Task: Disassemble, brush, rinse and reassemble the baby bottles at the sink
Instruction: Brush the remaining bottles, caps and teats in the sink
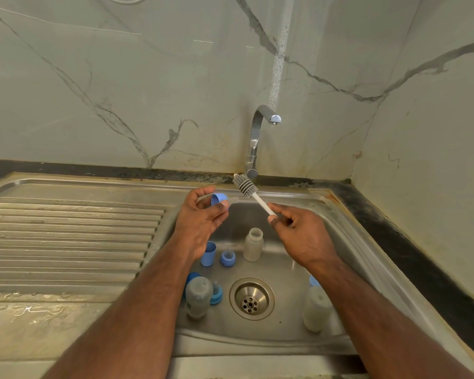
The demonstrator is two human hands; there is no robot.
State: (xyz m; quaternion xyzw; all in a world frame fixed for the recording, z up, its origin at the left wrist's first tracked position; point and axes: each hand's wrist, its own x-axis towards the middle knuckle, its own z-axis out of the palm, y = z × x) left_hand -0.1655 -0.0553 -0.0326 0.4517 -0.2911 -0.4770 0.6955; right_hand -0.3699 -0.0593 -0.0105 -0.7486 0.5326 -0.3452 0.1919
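Your left hand (203, 214) pinches the blue collar (219, 199) and teat, right hand (296, 231) fingers curl round the brush (246, 186) handle, so I'd poke bristles inside and twist.

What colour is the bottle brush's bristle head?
Grey, on a white handle; the bottle brush shows in the head view.

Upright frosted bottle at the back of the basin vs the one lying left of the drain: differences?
The upright frosted bottle body stands on its base behind the drain; the lying frosted bottle body is tipped on its side, left of the drain. The upright one stands clear of the other parts; the lying one sits against a blue collar with teat. Both are translucent, uncapped, and untouched inside the steel sink.
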